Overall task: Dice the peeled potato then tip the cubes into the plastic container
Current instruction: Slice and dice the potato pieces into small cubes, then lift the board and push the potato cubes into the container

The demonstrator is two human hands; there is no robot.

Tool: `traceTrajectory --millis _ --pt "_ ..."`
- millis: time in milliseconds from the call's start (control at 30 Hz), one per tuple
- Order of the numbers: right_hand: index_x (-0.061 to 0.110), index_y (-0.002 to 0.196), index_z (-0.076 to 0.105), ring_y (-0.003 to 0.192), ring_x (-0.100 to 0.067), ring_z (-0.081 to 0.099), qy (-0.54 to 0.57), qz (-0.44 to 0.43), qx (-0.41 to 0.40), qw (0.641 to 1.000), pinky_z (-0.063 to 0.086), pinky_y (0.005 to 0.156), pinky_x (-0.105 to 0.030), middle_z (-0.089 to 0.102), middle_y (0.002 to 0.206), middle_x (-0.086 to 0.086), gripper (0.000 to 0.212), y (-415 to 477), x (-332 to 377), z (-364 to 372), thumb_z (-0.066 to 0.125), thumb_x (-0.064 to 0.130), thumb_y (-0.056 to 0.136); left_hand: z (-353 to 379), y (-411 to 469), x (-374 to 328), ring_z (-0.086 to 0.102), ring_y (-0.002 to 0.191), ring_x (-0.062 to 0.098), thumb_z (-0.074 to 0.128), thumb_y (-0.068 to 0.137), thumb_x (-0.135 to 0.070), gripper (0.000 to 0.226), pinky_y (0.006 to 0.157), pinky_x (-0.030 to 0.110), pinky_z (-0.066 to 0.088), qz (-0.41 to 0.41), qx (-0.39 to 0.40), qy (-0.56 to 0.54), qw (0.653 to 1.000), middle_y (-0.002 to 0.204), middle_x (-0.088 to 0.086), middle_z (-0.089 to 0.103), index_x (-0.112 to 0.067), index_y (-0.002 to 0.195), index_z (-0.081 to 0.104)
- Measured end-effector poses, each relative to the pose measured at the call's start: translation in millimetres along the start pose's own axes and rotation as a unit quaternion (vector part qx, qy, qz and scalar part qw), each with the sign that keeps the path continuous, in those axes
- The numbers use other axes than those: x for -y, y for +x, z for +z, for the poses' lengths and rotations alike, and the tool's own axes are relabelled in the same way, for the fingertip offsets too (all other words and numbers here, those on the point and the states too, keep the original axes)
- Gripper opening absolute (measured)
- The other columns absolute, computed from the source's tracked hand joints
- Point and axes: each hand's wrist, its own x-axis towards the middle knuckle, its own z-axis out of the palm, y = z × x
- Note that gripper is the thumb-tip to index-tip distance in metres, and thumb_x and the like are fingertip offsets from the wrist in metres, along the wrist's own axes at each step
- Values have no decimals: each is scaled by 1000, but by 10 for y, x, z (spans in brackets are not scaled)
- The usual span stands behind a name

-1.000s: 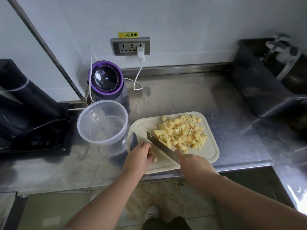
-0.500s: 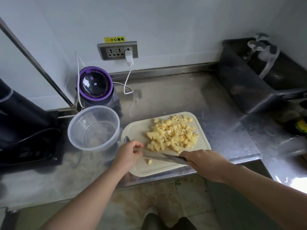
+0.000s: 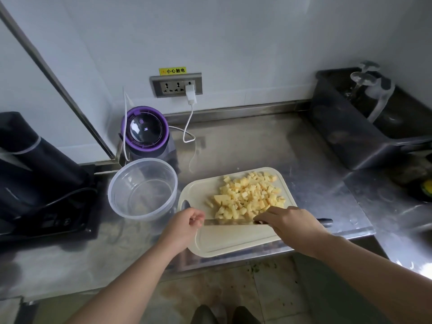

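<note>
Cream cutting board [image 3: 233, 244] is lying close to the table's [image 3: 257, 146] front edge, w/ potato cubes [image 3: 250, 195] piling on its far half. R hand [image 3: 289, 222] is gripping the knife [image 3: 229, 222], blade running along the pile's near side. L hand [image 3: 184, 224] is curling its fingers at the blade tip; contact can't be told. Plastic container [image 3: 142, 188] is sitting just left of the board; open table is stretching behind.

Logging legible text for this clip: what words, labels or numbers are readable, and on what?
"小心触电": yellow sticker above the socket panel.
Pale mark on the purple-rimmed lid: too small to read.
Control markings on the black appliance, left: too blurred to read.
</note>
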Motion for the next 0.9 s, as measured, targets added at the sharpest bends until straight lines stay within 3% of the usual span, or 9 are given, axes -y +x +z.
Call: traceTrajectory --millis 67,133,200,300,467,600,667,800,900 --pt "32 118 66 60 -14 60 22 10 -47 999 49 49 -21 68 102 11 55 -40 -58 -28 79 1 74 -68 10 -134 63 91 7 43 97 0 31 82 17 50 12 -26 -57 998 97 -10 64 -26 94 60" --pt "29 107 70 52 -14 57 17 40 -80 996 50 44 -23 68 93 9 57 -70 -96 -76 87 0 61 -132 35 -259 63 87 3 43 97 2 29 73 6 45 29 -43 -82 995 96 -10 64 -21 97 61" --pt "30 115 67 64 -18 63 13 97 -86 992 55 57 -27 66 103 7 55 -99 -110 -164 85 7 68 -149 82 -331 64 91 4 48 96 -1 27 76 7 45 45 -42 -79 995 98 -10 66 -25 96 62" --pt "28 137 49 98 -26 62 30 237 -93 967 50 87 -32 49 131 0 43 -174 -288 -197 59 19 96 -99 182 -384 63 98 8 54 95 -11 27 90 25 49 45 -22 -29 998 101 -12 67 -37 90 59" --pt "19 141 38 103 -33 55 95 391 -61 914 45 94 -40 35 132 -11 43 -187 -603 -22 46 13 99 42 291 -461 59 103 7 55 96 -20 15 92 24 46 38 7 52 998 107 -13 64 -26 106 64" --pt "14 141 34 108 -36 52 115 438 -16 892 40 98 -44 33 129 -15 55 -69 -741 134 54 4 91 83 331 -468 60 102 8 55 96 -19 18 97 30 47 32 -4 78 996 107 -12 65 -23 109 66" --pt "13 141 34 112 -37 50 126 448 -13 885 40 101 -44 33 129 -16 59 -8 -779 215 56 1 88 89 333 -454 59 102 8 54 95 -15 18 95 25 45 30 -10 72 997 105 -12 64 -21 109 66" --pt "11 140 34 118 -36 43 135 450 -16 883 38 104 -43 32 133 -17 52 64 -768 340 46 -2 91 80 276 -357 56 100 5 52 95 -10 21 87 16 39 22 -26 60 998 107 -10 62 -17 110 65" --pt "15 138 40 121 -33 39 85 447 -12 890 37 103 -41 38 136 -13 41 38 -765 363 42 11 97 66 186 -225 54 100 4 52 94 -8 23 86 19 41 -21 -40 40 998 108 -10 60 -18 111 64"
